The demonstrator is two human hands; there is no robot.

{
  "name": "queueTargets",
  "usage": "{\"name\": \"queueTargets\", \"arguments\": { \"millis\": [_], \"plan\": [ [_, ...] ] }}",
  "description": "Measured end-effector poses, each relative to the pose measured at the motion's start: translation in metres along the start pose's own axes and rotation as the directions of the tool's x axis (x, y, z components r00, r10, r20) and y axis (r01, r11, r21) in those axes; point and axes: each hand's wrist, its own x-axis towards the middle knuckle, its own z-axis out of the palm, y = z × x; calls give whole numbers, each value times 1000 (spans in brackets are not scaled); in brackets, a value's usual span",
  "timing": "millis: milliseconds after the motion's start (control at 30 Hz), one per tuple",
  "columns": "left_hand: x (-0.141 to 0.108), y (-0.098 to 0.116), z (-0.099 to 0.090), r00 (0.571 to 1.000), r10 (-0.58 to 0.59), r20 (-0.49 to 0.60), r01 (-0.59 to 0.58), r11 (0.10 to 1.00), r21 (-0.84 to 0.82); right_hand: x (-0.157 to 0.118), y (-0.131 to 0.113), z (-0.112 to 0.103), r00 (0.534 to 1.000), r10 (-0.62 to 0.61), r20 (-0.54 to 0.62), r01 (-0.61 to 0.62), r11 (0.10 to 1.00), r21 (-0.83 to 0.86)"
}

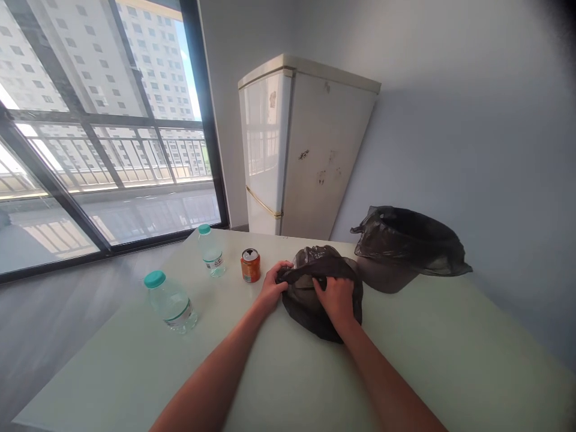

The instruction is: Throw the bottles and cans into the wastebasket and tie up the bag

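On the pale table [288, 378], right of two bottles [175, 307] and an orange can [251, 266], our left hand [272, 288] pinches the left edge of the black bag [309, 307], which lies between our hands, our right hand [337, 299] (fingertips hidden, grip unclear) touching it.

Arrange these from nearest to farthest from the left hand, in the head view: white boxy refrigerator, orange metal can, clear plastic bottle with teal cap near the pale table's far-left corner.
From the left hand:
1. Orange metal can: just to its left.
2. Clear teal-capped plastic bottle: farther left, beyond the can.
3. White boxy refrigerator: farthest, behind the pale table.
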Motion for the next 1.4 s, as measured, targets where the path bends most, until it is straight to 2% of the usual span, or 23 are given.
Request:
{"name": "queueTargets", "arguments": {
  "millis": [233, 433, 600, 767, 967, 1200, 1400],
  "plan": [
    [0, 3, 1, 1000, 2, 29, -2, 1000, -23, 0, 5, 12, 998, 4, -59, -8, 997, -71],
    [-4, 9, 3, 995, -11, 101, 26, 988, -151, 5, 11, 16, 992, -20, -123, 16, 999, -33],
    [-5, 15, 4, 992, -34, 120, 66, 960, -272, 4, 9, 17, 992, -94, -81, 92, 995, -25],
    [-5, 16, 5, 993, -73, 98, 94, 967, -237, 4, 9, 14, 996, -86, -33, 84, 995, -60],
    [-5, 14, 5, 994, -56, 95, 79, 963, -258, 3, 13, 13, 999, -51, 1, 50, 994, -93],
    [-5, 13, 4, 993, -46, 107, 75, 956, -283, 1, 14, 12, 999, -39, -32, 35, 994, -99],
    [-5, 12, 4, 995, -48, 91, 71, 961, -266, -3, 8, 1, 995, -27, -96, 23, 999, -44]
  ]
}}
